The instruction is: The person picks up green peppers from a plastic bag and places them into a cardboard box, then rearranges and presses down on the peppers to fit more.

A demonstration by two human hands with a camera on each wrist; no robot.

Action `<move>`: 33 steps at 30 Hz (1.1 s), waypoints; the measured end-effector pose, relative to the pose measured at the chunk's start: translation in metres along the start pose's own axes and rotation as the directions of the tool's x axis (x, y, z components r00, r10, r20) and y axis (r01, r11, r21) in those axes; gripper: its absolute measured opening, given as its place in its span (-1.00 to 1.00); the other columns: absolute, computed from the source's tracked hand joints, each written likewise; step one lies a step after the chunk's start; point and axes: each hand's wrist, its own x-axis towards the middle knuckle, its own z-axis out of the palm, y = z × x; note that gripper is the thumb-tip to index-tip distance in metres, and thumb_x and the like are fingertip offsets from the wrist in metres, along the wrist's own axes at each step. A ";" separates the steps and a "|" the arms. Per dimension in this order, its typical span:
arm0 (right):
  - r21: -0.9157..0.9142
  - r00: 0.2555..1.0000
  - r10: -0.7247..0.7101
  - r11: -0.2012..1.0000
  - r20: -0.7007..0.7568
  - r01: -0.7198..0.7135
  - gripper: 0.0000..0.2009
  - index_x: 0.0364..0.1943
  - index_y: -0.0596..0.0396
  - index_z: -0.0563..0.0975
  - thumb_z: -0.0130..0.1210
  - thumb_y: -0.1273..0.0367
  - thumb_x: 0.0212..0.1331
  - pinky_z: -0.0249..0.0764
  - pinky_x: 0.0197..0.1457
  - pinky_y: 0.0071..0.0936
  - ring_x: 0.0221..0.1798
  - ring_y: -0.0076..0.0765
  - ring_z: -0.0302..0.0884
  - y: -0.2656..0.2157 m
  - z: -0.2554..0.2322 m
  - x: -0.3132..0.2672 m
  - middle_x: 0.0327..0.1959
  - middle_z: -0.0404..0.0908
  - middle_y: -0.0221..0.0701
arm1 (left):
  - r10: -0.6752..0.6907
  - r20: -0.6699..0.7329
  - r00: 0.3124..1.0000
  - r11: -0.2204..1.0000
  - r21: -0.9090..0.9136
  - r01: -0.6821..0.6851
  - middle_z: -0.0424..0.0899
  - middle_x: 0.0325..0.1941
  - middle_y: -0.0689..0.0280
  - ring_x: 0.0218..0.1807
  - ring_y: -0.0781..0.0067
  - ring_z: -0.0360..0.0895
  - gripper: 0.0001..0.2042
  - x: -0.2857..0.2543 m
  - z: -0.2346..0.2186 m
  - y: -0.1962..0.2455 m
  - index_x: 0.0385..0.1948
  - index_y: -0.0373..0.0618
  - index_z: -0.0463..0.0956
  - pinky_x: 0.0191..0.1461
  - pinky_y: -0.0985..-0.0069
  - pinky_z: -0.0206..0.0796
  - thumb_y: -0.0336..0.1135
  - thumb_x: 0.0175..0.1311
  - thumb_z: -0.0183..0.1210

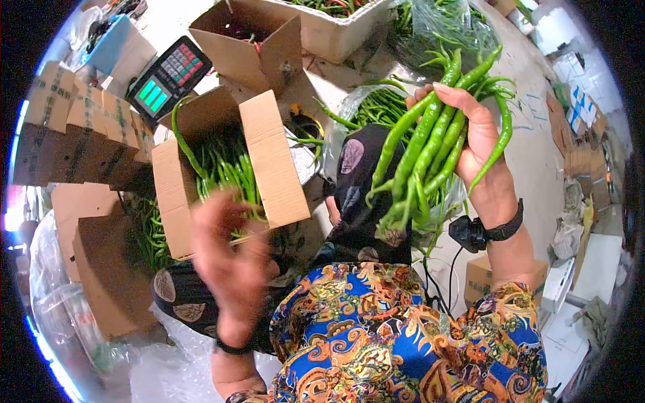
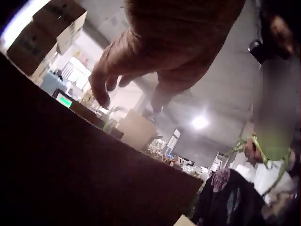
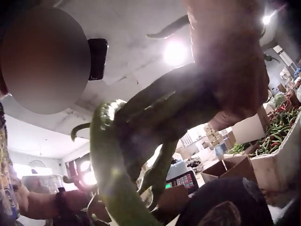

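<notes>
In the head view my right hand (image 1: pixel 470 127) grips a bunch of long green chili peppers (image 1: pixel 430 141), which hang down toward my lap. The right wrist view shows that hand (image 3: pixel 230 61) from close by, with the peppers (image 3: pixel 113 160) below its fingers. My left hand (image 1: pixel 232 258), blurred, is over the near edge of an open cardboard box (image 1: pixel 277 161) that holds green peppers (image 1: pixel 232 168). The left wrist view shows the left hand (image 2: pixel 164 52) with fingers spread and slightly bent, holding nothing.
A scale with a lit display (image 1: pixel 153 96) stands behind the box. Another open carton (image 1: pixel 269 54) and a white foam box of peppers (image 1: pixel 336 33) are farther back. A plastic bag of peppers (image 1: pixel 383 107) lies beyond my knee. Stacked cartons (image 1: pixel 80 134) stand at the left.
</notes>
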 end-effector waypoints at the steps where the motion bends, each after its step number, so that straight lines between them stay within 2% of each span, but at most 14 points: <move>1: 0.046 0.997 0.016 0.999 0.069 -0.020 -0.76 -0.24 0.23 0.56 0.19 0.32 0.14 0.59 -0.08 -0.41 -0.22 -0.35 0.63 0.001 -0.003 0.007 -0.25 0.65 -0.21 | 0.167 0.147 0.975 0.985 0.016 -0.171 0.55 -0.15 0.18 -0.24 0.31 0.53 -0.56 -0.014 0.008 0.009 -0.06 -0.21 0.49 -0.17 0.44 0.40 -0.47 -0.05 0.39; 4: 0.136 0.990 -0.115 0.983 -0.085 0.126 -0.79 -0.24 0.19 0.54 0.23 0.38 0.10 0.59 0.01 -0.31 -0.18 -0.23 0.64 0.007 0.012 0.019 -0.24 0.65 -0.19 | 0.141 0.350 0.926 0.985 -0.139 -0.098 0.57 -0.19 0.22 -0.13 0.29 0.53 -0.43 -0.041 0.063 0.019 -0.02 -0.23 0.49 -0.07 0.44 0.41 -0.36 -0.17 0.49; 6: 0.187 0.998 -0.066 0.980 -0.021 0.069 -0.79 -0.23 0.17 0.52 0.25 0.40 0.07 0.58 0.04 -0.24 -0.16 -0.18 0.63 0.008 0.011 0.026 -0.23 0.64 -0.17 | -0.281 0.508 0.814 0.848 -0.267 0.459 0.55 -0.20 0.24 -0.22 0.50 0.53 -0.46 -0.048 0.095 0.026 -0.05 -0.28 0.44 -0.12 0.53 0.42 -0.39 -0.12 0.48; 8: 0.173 0.987 -0.133 0.974 -0.094 0.147 -0.77 -0.22 0.17 0.52 0.25 0.39 0.07 0.57 0.05 -0.23 -0.16 -0.18 0.63 0.013 0.016 0.031 -0.22 0.64 -0.17 | -0.376 0.506 0.776 0.595 -0.510 0.621 0.58 -0.23 0.28 -0.25 0.60 0.50 -0.56 -0.040 0.123 0.016 -0.06 -0.28 0.47 -0.16 0.58 0.37 -0.40 0.00 0.41; 12: 0.192 0.985 -0.105 0.973 -0.134 0.130 -0.77 -0.27 0.12 0.53 0.31 0.40 -0.01 0.59 -0.02 -0.25 -0.22 -0.23 0.63 0.023 0.016 0.038 -0.30 0.64 -0.26 | -0.194 0.452 0.871 0.613 -0.638 0.467 0.62 -0.28 0.27 -0.27 0.66 0.47 -0.68 -0.027 0.136 0.001 -0.07 -0.29 0.50 -0.21 0.59 0.37 -0.41 0.16 0.29; 14: 0.128 0.987 -0.135 0.981 -0.086 0.145 -0.79 -0.30 0.11 0.56 0.30 0.37 0.01 0.59 -0.04 -0.27 -0.24 -0.24 0.63 0.021 0.003 0.046 -0.31 0.66 -0.25 | -0.128 0.507 0.852 0.807 -0.446 0.386 0.64 -0.32 0.28 -0.22 0.65 0.49 -0.77 -0.035 0.124 -0.008 -0.09 -0.32 0.52 -0.18 0.57 0.40 -0.39 0.29 0.17; 19: 0.117 0.994 -0.096 0.988 -0.053 0.101 -0.77 -0.28 0.23 0.59 0.26 0.33 0.06 0.59 -0.05 -0.28 -0.29 -0.25 0.64 0.008 -0.019 0.054 -0.32 0.67 -0.27 | -0.334 0.634 0.698 0.489 -0.516 0.703 0.63 -0.17 0.24 -0.10 0.46 0.58 -0.54 -0.021 0.067 0.006 0.20 -0.30 0.30 -0.07 0.55 0.46 -0.33 0.30 0.13; 24: -0.004 0.999 -0.004 1.000 0.035 0.004 -0.73 -0.18 0.20 0.57 0.21 0.33 0.08 0.59 -0.03 -0.32 -0.18 -0.27 0.64 0.024 -0.011 0.031 -0.22 0.66 -0.22 | -0.414 0.509 0.755 0.681 -0.378 0.628 0.63 -0.20 0.27 -0.19 0.56 0.55 -0.54 0.018 0.015 0.000 0.24 -0.28 0.26 -0.18 0.64 0.44 -0.30 0.36 0.06; 26: 0.086 0.995 0.087 0.992 0.045 -0.091 -0.64 -0.06 0.20 0.51 0.21 0.33 0.07 0.59 -0.03 -0.35 -0.18 -0.27 0.64 0.031 0.005 0.019 -0.20 0.65 -0.22 | -0.410 0.455 0.790 0.635 -0.480 0.605 0.62 -0.23 0.31 -0.27 0.64 0.50 -0.55 0.030 -0.003 -0.021 0.23 -0.28 0.29 -0.21 0.69 0.38 -0.29 0.34 0.07; 28: 0.012 0.982 0.144 0.989 0.118 -0.147 -0.57 0.03 0.20 0.45 0.19 0.33 0.06 0.58 0.00 -0.35 -0.15 -0.26 0.62 0.037 0.010 0.014 -0.17 0.64 -0.23 | -0.415 0.333 0.847 0.779 -0.351 0.520 0.62 -0.26 0.35 -0.33 0.64 0.45 -0.57 0.048 -0.020 -0.031 0.20 -0.27 0.33 -0.23 0.67 0.34 -0.29 0.34 0.07; 30: 0.037 0.976 0.175 0.983 0.128 -0.181 -0.55 0.05 0.19 0.44 0.18 0.34 0.04 0.56 0.03 -0.36 -0.10 -0.26 0.61 0.044 0.016 0.010 -0.15 0.62 -0.25 | -0.433 0.246 0.867 0.901 0.110 0.419 0.61 -0.18 0.27 -0.25 0.50 0.50 -0.57 0.069 -0.033 -0.042 0.18 -0.30 0.34 -0.15 0.55 0.38 -0.30 0.32 0.09; 31: 0.038 0.969 0.192 0.979 0.157 -0.200 -0.56 0.05 0.19 0.43 0.18 0.34 0.04 0.56 0.03 -0.35 -0.08 -0.25 0.60 0.050 0.015 0.011 -0.14 0.60 -0.25 | -0.172 0.062 0.983 0.970 0.187 0.157 0.58 -0.05 0.15 -0.15 0.33 0.53 -0.55 0.064 -0.026 -0.068 0.18 -0.30 0.32 -0.05 0.45 0.39 -0.33 0.29 0.11; 32: 0.039 0.960 0.210 0.975 0.183 -0.221 -0.56 0.04 0.19 0.43 0.18 0.34 0.04 0.56 0.03 -0.34 -0.06 -0.25 0.59 0.056 0.015 0.012 -0.13 0.59 -0.26 | 0.068 -0.004 0.998 0.906 0.419 -0.060 0.53 0.06 0.07 -0.03 0.22 0.52 -0.54 0.057 -0.026 -0.088 0.18 -0.30 0.33 0.04 0.39 0.39 -0.34 0.26 0.15; 33: 0.061 0.965 0.220 0.971 0.141 -0.230 -0.47 0.08 0.25 0.40 0.23 0.33 -0.03 0.58 -0.02 -0.41 -0.08 -0.25 0.57 0.060 0.022 0.008 -0.13 0.56 -0.22 | -0.024 0.056 0.998 0.962 0.274 0.008 0.54 0.05 0.07 -0.02 0.23 0.53 -0.52 0.052 -0.022 -0.073 0.19 -0.28 0.33 0.03 0.38 0.40 -0.32 0.25 0.17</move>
